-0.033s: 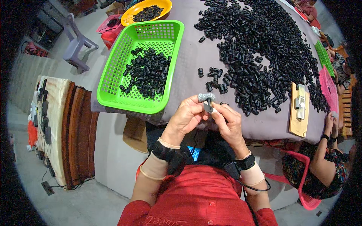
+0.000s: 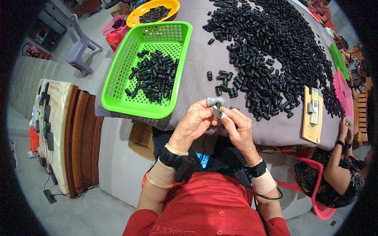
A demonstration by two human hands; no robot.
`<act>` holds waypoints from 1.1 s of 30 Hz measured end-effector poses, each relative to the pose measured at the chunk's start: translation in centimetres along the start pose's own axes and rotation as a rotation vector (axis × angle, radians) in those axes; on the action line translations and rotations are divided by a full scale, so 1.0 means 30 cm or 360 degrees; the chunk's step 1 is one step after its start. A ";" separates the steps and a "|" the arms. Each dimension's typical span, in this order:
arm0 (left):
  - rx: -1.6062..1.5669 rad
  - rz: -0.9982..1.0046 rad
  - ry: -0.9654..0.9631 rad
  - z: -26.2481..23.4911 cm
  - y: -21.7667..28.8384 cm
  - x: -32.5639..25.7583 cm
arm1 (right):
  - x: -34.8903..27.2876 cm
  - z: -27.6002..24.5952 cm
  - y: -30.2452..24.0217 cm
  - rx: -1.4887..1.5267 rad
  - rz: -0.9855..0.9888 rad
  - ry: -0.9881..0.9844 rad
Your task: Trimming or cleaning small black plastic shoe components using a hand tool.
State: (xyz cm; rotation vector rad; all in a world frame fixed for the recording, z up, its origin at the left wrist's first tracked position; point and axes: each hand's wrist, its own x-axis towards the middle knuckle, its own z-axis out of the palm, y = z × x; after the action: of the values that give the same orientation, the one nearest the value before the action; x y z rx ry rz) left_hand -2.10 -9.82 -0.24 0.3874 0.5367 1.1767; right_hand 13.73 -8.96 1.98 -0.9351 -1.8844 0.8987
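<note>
My left hand (image 2: 193, 122) is closed in a pinch on a small black plastic part (image 2: 217, 105). Grey, rough-looking wrapping (image 2: 214, 101) covers one fingertip beside that part. Close against it, my right hand (image 2: 239, 126) pinches a thin, flat grey blade-like piece (image 2: 217, 113), whose grip end is hidden by the fingers. Something white shows at the right fingertips. Both hands meet just above the table's near edge. Beyond them spreads a large heap of black plastic parts (image 2: 267, 59), short and tube-shaped, with several loose ones nearest my hands.
A green perforated basket (image 2: 184, 59) holding black parts stands to the left on the cloth-covered table (image 2: 193, 78). Behind it sits an orange bowl (image 2: 134, 19) of small dark pieces. A tan board (image 2: 312, 131) lies at right, near a co-worker's hands (image 2: 344, 128).
</note>
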 end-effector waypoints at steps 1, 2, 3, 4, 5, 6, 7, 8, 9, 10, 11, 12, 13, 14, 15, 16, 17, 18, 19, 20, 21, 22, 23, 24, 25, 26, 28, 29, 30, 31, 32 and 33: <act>0.0003 0.0000 0.0000 -0.001 -0.001 -0.001 | -0.002 0.002 0.003 0.0004 -0.0001 0.0015; 0.0002 0.0000 0.0014 0.002 0.000 -0.003 | -0.004 0.004 0.005 0.0007 -0.0003 0.0029; 0.0000 -0.0001 0.0029 0.004 0.000 -0.004 | -0.002 0.003 0.001 0.0007 -0.0005 0.0030; 0.0002 0.0000 0.0028 0.005 0.000 -0.004 | 0.002 0.002 -0.006 -0.0003 0.0010 0.0031; 0.0000 -0.0013 0.0049 0.005 0.000 -0.003 | 0.003 0.002 -0.010 -0.0015 0.0026 0.0031; -0.0002 -0.0027 0.0070 0.004 -0.001 -0.003 | 0.002 0.003 -0.008 -0.0015 0.0025 0.0033; -0.0001 -0.0027 0.0069 0.005 -0.001 -0.004 | 0.000 0.006 -0.004 -0.0020 0.0015 0.0045; 0.0004 -0.0019 0.0069 0.005 -0.001 -0.005 | 0.000 0.008 -0.002 -0.0024 0.0005 0.0058; 0.0009 -0.0012 0.0069 0.004 -0.002 -0.006 | 0.000 0.007 -0.003 -0.0023 0.0003 0.0059; 0.0011 -0.0012 0.0068 0.003 -0.004 -0.005 | 0.000 0.006 -0.004 -0.0035 -0.0001 0.0060; 0.0010 0.0001 0.0064 0.000 -0.006 -0.005 | 0.000 0.007 -0.005 -0.0044 -0.0007 0.0059; 0.0009 0.0014 0.0060 -0.002 -0.007 -0.006 | 0.000 0.009 -0.004 -0.0041 -0.0010 0.0059; 0.0012 0.0017 0.0061 -0.003 -0.006 -0.007 | 0.001 0.012 0.000 -0.0039 -0.0016 0.0062; 0.0013 0.0015 0.0049 -0.003 -0.005 -0.007 | 0.000 0.011 0.001 -0.0041 -0.0019 0.0068; 0.0013 0.0013 0.0037 -0.004 -0.005 -0.006 | -0.001 0.009 -0.001 -0.0043 -0.0019 0.0070; 0.0013 0.0012 0.0035 -0.011 -0.007 -0.003 | -0.002 0.008 -0.003 -0.0056 -0.0002 0.0067; 0.0015 0.0013 -0.0019 -0.020 -0.007 -0.001 | -0.002 0.008 -0.005 -0.0065 0.0014 0.0062; 0.0017 0.0014 -0.0074 -0.026 -0.008 -0.001 | -0.002 0.010 -0.004 -0.0064 0.0013 0.0061; 0.0017 0.0015 -0.0073 -0.028 -0.010 -0.002 | -0.001 0.012 -0.002 -0.0053 0.0006 0.0076; 0.0017 0.0013 -0.0024 -0.021 -0.009 -0.003 | -0.001 0.014 -0.001 -0.0044 0.0001 0.0091; 0.0017 0.0011 0.0026 -0.017 -0.009 -0.003 | 0.000 0.014 0.000 -0.0044 0.0002 0.0090; 0.0016 0.0010 0.0026 -0.018 -0.010 -0.002 | 0.001 0.014 0.000 -0.0049 0.0002 0.0092; 0.0014 0.0018 0.0019 -0.019 -0.011 -0.002 | 0.001 0.015 -0.001 -0.0053 0.0002 0.0093; 0.0011 0.0027 0.0013 -0.020 -0.011 -0.001 | 0.002 0.017 0.001 -0.0053 0.0002 0.0092; 0.0011 0.0027 0.0013 -0.019 -0.010 0.000 | 0.002 0.019 0.005 -0.0058 -0.0003 0.0106; 0.0010 0.0035 -0.0001 -0.018 -0.009 0.002 | 0.002 0.020 0.007 -0.0064 -0.0008 0.0121; 0.0009 0.0042 -0.0018 -0.012 -0.009 0.005 | 0.005 0.021 0.006 -0.0073 -0.0006 0.0138; 0.0023 0.0042 -0.0006 -0.009 -0.010 0.003 | 0.005 0.022 0.006 -0.0079 -0.0003 0.0154; 0.0037 0.0042 0.0005 -0.006 -0.011 0.002 | 0.005 0.021 0.005 -0.0079 -0.0006 0.0155; 0.0039 0.0044 0.0003 -0.007 -0.012 0.003 | 0.006 0.019 0.002 -0.0087 -0.0001 0.0148; 0.0028 0.0039 -0.0023 -0.009 -0.011 0.003 | 0.008 0.018 -0.002 -0.0095 0.0003 0.0143; 0.0018 0.0036 -0.0049 -0.007 -0.009 0.002 | 0.008 0.018 -0.005 -0.0095 -0.0003 0.0145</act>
State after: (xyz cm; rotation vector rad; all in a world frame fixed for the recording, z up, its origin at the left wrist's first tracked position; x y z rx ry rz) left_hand -2.00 -9.85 -0.57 0.4213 0.5135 1.1879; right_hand 13.12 -8.95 1.98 -0.9932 -1.8429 0.7893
